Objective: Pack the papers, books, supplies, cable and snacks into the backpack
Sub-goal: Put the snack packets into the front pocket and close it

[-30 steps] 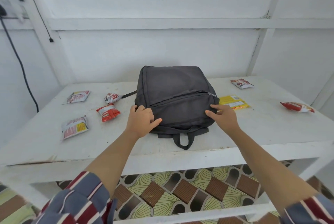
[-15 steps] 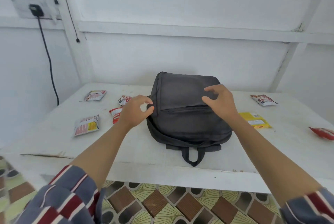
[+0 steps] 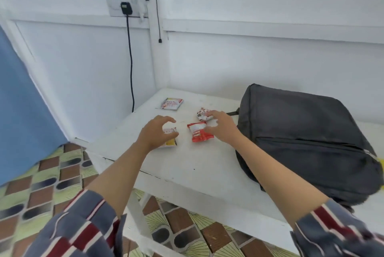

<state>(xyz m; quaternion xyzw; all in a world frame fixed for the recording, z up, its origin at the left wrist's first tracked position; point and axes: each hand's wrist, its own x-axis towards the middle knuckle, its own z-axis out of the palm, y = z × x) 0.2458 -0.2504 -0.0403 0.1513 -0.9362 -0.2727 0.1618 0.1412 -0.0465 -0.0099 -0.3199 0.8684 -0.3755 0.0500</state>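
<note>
Entry: snack gathering beside backpack, white table (image 3: 199, 165).

Hands, 2. Left hand (image 3: 154, 134): fingers curled in an open claw over a white-and-yellow packet (image 3: 170, 142), not closed on it; contact cannot be told. Right hand (image 3: 222, 127): fingers spread, thumb edge at the red packet (image 3: 199, 134) just left of it, fingertips reaching the white-and-red packet (image 3: 202, 114) just beyond; nothing gripped.

Snack packets in view, 4: one under the left hand, two at the right hand, and one flat packet (image 3: 172, 103) well beyond the left hand, near the far table edge.

Backpack (image 3: 307, 140), 1: dark grey, lying flat immediately right of the right hand, its zips apparently shut.

Papers, books, supplies: 0 visible. The wall cable (image 3: 131, 65) is plugged in; whether it is the task's cable is uncertain.

Risks, judged: slick wrappers may skid away under a half-formed grasp; taking two packets with one hand may drop one; with the bag shut, full hands would have nowhere to unload.
</note>
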